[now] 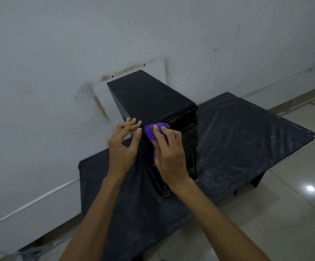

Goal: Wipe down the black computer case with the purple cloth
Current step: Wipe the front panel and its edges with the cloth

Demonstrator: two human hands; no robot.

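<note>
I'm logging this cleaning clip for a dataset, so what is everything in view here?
computer case: one, black, upright on the table
cloth: one, purple, bunched against the case's upper front edge
table: one, black covering with white specks, beside the wall
wall: one, grey-white, stained, behind the case
floor: pale glossy tiles, right
left hand: one, fingertips touching the case's top corner
right hand: one, gripping the cloth

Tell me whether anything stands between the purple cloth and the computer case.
Nothing visible does. The right hand holds the bunched purple cloth directly against the near face of the black computer case, just below its top edge. The left hand touches the corner beside it.
</note>
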